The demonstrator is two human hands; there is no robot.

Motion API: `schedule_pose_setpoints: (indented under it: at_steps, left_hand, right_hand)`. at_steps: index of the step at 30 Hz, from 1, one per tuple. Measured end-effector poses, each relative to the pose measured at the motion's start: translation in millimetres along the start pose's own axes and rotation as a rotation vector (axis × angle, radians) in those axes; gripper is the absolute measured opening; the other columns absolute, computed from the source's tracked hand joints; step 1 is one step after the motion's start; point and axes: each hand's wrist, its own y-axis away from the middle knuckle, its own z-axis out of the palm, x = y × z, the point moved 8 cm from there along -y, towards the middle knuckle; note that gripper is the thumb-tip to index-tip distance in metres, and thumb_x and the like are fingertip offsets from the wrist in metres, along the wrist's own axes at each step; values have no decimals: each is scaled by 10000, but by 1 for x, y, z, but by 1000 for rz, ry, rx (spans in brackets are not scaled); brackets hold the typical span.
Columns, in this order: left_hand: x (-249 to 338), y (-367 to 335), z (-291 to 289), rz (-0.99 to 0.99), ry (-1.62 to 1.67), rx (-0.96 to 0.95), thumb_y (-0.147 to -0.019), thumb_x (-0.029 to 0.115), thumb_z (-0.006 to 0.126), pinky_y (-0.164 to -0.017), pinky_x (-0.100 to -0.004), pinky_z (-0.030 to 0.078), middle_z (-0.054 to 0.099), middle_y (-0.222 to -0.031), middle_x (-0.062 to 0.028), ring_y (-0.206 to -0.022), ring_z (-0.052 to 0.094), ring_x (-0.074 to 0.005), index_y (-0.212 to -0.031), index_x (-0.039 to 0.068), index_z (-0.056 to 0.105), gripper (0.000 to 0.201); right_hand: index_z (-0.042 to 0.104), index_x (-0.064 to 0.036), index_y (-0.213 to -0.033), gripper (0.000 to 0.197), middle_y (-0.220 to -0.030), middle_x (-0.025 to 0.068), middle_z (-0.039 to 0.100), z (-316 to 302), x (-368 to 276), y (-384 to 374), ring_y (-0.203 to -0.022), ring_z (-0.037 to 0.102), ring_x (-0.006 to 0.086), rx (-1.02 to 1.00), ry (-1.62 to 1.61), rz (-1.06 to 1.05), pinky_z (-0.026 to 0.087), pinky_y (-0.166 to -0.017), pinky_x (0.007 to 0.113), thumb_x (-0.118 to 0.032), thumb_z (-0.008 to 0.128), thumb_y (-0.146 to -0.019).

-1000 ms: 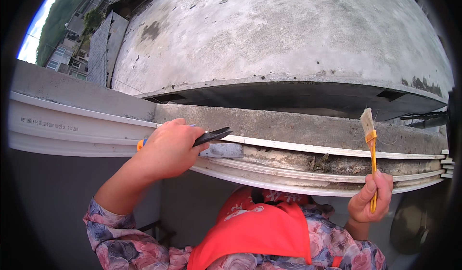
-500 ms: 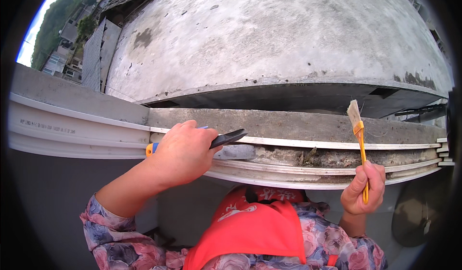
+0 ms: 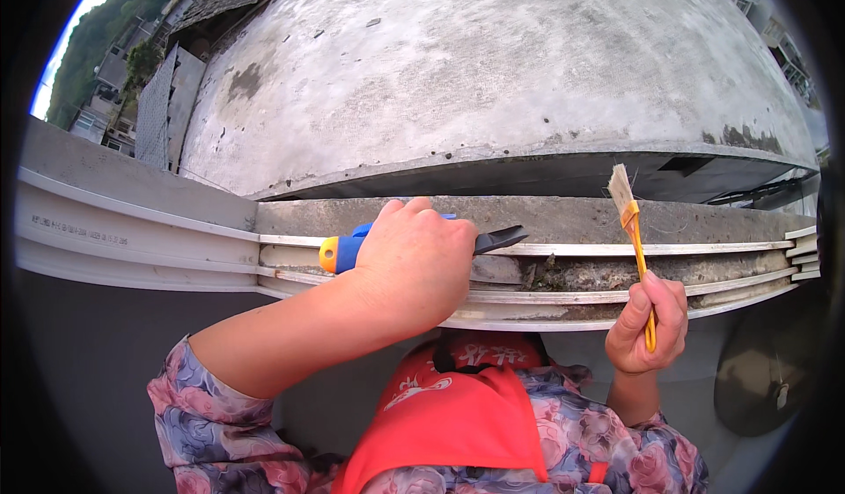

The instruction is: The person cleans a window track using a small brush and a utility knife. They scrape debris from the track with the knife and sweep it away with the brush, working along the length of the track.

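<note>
My left hand (image 3: pixel 414 261) is closed around a blue-handled scraper (image 3: pixel 346 254) with a yellow handle end, held over the white window track (image 3: pixel 607 297). From the same grip a dark, flat pointed blade (image 3: pixel 502 240) sticks out to the right; whether it is a separate tool I cannot tell. A grey flat piece (image 3: pixel 495 270) lies beside the hand in the groove, partly hidden. My right hand (image 3: pixel 650 325) grips the yellow handle of a paintbrush (image 3: pixel 634 221), pale bristles up, in front of the track. Dark dirt (image 3: pixel 550 274) sits in the groove between the hands.
A concrete ledge (image 3: pixel 528 217) runs behind the track, with a gap and a broad grey concrete roof (image 3: pixel 493 80) beyond it. The white frame (image 3: pixel 132 239) continues to the left. A dark rounded object (image 3: pixel 757 379) stands at lower right.
My left hand has slid right along the track with the scraper and dark blade, nearer the dirt. The right hand and brush have shifted slightly left in view.
</note>
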Motion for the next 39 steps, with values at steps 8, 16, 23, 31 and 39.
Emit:
schedule_pose_setpoints:
  at_steps: [8, 16, 23, 31, 39]
  left_hand:
    - [67, -36, -14, 75, 4, -144, -786, 125, 553, -795, -409, 467, 670, -832, -150, -911, 612, -319, -845, 43, 666, 152]
    - [45, -22, -24, 82, 60, 40, -910, 238, 528, -741, -475, 469, 650, -783, -189, -849, 606, -387, -854, 13, 631, 254]
    - [13, 2, -3, -96, 522, -444, -901, 196, 520, -655, -310, 470, 632, -767, -80, -682, 570, -159, -1116, -4, 543, 295]
    - [-21, 58, 26, -215, 1371, -458, -929, 131, 531, -762, -236, 440, 644, -897, -46, -842, 578, -106, -1269, -3, 464, 371]
    - [-36, 132, 89, -370, 1974, 31, -966, 159, 487, -458, -175, 405, 658, -922, -149, -714, 597, -130, -1266, -3, 445, 344]
  right_hand:
    - [582, 75, -999, 155, -782, 111, 623, 0, 7, 3, -560, 534, 179, 65, -72, 51, 432, -475, 260, 29, 613, -854]
    - [604, 21, -1082, 212, -737, 12, 587, -41, 54, 22, -646, 510, 44, 274, -326, 634, 418, -576, 168, -140, 570, -949]
    - [594, 10, -1099, 236, -768, 13, 579, -79, 58, 34, -657, 501, 44, 345, -309, 727, 416, -597, 172, -179, 543, -967]
    - [608, 19, -1042, 218, -785, 30, 602, -75, 41, 26, -655, 523, 55, 265, -461, 723, 429, -590, 174, -177, 559, -959]
    - [626, 32, -974, 179, -750, 8, 591, -3, 3, -13, -664, 490, 38, -213, -896, 793, 400, -599, 174, -132, 645, -904]
